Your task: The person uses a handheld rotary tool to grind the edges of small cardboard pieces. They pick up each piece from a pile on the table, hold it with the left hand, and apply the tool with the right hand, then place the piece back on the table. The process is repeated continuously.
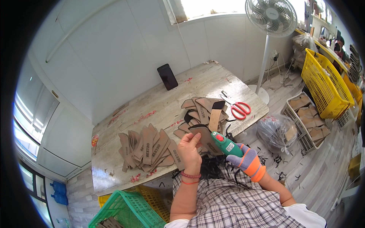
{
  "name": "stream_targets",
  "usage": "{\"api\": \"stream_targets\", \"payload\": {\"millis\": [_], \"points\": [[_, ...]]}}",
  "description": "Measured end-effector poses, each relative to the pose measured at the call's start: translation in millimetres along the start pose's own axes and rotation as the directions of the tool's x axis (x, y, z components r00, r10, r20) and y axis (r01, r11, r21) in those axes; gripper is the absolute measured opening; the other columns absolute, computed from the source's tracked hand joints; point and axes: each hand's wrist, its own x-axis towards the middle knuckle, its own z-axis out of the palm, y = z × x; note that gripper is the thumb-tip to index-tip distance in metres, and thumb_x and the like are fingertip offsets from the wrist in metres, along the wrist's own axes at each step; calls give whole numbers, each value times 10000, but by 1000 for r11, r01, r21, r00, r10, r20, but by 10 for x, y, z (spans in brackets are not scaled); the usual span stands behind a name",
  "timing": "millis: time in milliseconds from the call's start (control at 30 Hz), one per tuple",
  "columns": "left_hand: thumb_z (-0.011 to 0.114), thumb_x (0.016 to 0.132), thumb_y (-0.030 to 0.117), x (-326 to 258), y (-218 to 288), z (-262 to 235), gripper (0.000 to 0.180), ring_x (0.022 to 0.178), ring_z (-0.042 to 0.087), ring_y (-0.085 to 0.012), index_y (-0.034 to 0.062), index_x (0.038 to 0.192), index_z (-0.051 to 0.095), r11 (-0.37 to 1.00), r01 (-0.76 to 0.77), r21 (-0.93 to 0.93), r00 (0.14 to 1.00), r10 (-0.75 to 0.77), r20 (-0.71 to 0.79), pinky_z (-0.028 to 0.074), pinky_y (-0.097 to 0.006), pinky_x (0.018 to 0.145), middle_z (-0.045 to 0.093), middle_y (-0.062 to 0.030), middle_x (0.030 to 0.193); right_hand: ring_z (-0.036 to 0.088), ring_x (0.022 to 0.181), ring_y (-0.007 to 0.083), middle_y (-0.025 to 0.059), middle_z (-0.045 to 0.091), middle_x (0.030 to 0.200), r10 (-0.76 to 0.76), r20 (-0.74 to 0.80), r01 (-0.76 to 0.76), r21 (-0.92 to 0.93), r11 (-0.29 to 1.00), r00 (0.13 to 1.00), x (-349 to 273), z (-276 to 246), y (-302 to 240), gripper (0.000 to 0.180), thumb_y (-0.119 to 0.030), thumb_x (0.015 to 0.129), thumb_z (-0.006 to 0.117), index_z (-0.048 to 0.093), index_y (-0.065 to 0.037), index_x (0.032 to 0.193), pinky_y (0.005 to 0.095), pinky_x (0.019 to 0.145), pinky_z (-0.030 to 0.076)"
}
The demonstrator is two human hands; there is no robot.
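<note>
My left hand, with red beads at the wrist, pinches a flat brown piece with a black edge near the table's front edge. In my right hand, gloved in grey and orange, is a green handheld power cutter with a red button. Its head meets the right side of the brown piece; the blade cannot be made out. Beyond lies a loose pile of similar brown pieces, some black-edged. A second pile of brown pieces lies to the left. Black trimmings cover my checked apron.
Red-handled scissors and a dark phone are on the worn table. Below stands a green crate. To the right are a fan, a plastic bag, a filled crate and a yellow basket. Black scraps litter the floor.
</note>
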Motion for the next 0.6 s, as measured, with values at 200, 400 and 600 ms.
{"api": "stream_targets", "payload": {"millis": [200, 400, 600], "points": [[665, 834, 6, -34, 21, -28, 43, 624, 614, -120, 18, 858, 631, 996, -11, 92, 999, 8, 31, 495, -237, 575, 671, -56, 790, 553, 615, 44, 4, 624, 785, -63, 20, 64, -100, 993, 998, 7, -43, -67, 504, -264, 778, 775, 569, 8, 1149, 211, 537, 457], [652, 848, 6, 19, 86, -28, 101, 681, 600, -89, -23, 945, 662, 984, -118, 132, 993, 115, 25, 470, -205, 623, 678, -43, 834, 561, 604, 53, 19, 646, 748, -36, 40, 42, -169, 985, 999, 10, -83, -10, 526, -325, 747, 796, 602, -8, 1120, 220, 566, 469], [646, 856, 5, 9, 220, -3, 125, 742, 581, -65, -31, 972, 677, 955, -174, 239, 985, 168, 46, 459, -189, 696, 670, -23, 846, 562, 604, 51, 21, 650, 757, -23, 89, 39, -179, 983, 996, -2, -72, -67, 555, -342, 742, 799, 595, -7, 1135, 219, 566, 472]]}}
